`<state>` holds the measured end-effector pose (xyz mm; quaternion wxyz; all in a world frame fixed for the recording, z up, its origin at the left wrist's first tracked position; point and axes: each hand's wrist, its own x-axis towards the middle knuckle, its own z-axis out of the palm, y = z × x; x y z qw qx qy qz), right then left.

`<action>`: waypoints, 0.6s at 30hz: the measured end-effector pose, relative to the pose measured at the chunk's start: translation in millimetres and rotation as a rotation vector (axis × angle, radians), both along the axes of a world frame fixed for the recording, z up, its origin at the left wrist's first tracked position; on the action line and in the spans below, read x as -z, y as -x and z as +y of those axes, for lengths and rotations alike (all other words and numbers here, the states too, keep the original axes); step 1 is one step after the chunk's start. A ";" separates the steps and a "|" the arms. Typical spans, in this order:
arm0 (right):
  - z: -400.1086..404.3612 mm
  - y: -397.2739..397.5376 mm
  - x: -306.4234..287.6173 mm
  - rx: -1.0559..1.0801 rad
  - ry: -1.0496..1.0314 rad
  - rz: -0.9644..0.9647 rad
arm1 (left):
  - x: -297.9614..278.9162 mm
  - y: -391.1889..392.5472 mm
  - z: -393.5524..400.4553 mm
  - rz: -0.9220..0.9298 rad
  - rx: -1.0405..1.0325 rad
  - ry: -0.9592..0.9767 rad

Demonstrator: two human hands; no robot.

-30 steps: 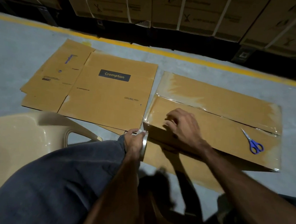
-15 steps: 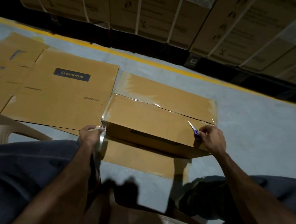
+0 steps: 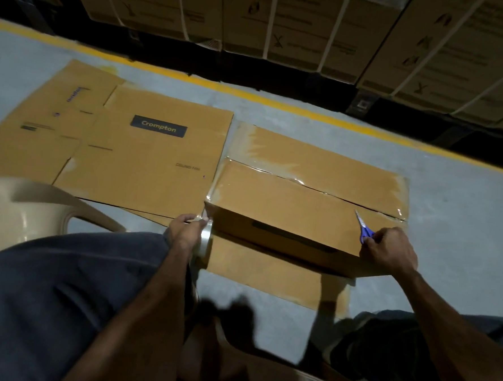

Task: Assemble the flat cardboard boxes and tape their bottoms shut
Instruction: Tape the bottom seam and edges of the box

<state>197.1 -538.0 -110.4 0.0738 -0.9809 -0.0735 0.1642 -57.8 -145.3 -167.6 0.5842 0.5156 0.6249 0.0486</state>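
An assembled brown cardboard box (image 3: 290,204) lies on the floor with its taped bottom flaps facing up. Shiny clear tape covers the flaps and their middle seam. My left hand (image 3: 184,230) grips a roll of clear tape (image 3: 205,242) at the box's near left corner, with a strip running up to that corner. My right hand (image 3: 389,251) holds blue-handled scissors (image 3: 363,226) at the box's near right edge, blades pointing up and left. A flat unfolded Crompton box (image 3: 146,160) lies to the left.
A beige plastic chair (image 3: 22,208) stands at the left, beside my knee. Another flat cardboard sheet (image 3: 268,276) lies under the assembled box. A yellow floor line (image 3: 279,102) runs behind, with strapped stacked cartons (image 3: 313,26) beyond it.
My right hand left the box's top near the left corner, reached to the right and picked up the scissors. My left hand stayed on the tape roll.
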 end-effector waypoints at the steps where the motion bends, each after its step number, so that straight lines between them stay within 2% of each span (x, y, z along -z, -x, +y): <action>1: 3.1 0.0 -0.6 -0.042 -0.004 0.008 | -1.9 0.3 -1.2 -0.006 -0.009 0.010; 7: 35.4 20.9 0.4 -0.141 -0.060 -0.062 | -1.2 6.6 -5.9 0.000 -0.059 0.066; 9: 56.8 29.7 -6.7 -0.119 -0.178 -0.052 | 1.9 8.1 -6.8 -0.011 -0.082 0.067; 10: 70.9 36.1 -11.8 -0.104 -0.302 -0.022 | 1.6 8.4 -7.2 -0.016 -0.087 0.063; 12: 104.0 55.2 -22.9 -0.146 -0.552 0.110 | -0.8 9.5 -6.8 -0.028 -0.106 0.040; 13: 122.4 68.8 -27.6 -0.221 -0.598 0.225 | -1.9 10.0 -5.1 -0.037 -0.125 0.027; 16: 171.5 111.4 -28.7 -0.464 -0.494 0.603 | -9.0 11.7 -3.1 -0.065 -0.154 0.010; 18: 192.6 123.3 -15.0 -0.498 -0.445 0.754 | -11.2 13.1 -3.0 -0.069 -0.142 0.014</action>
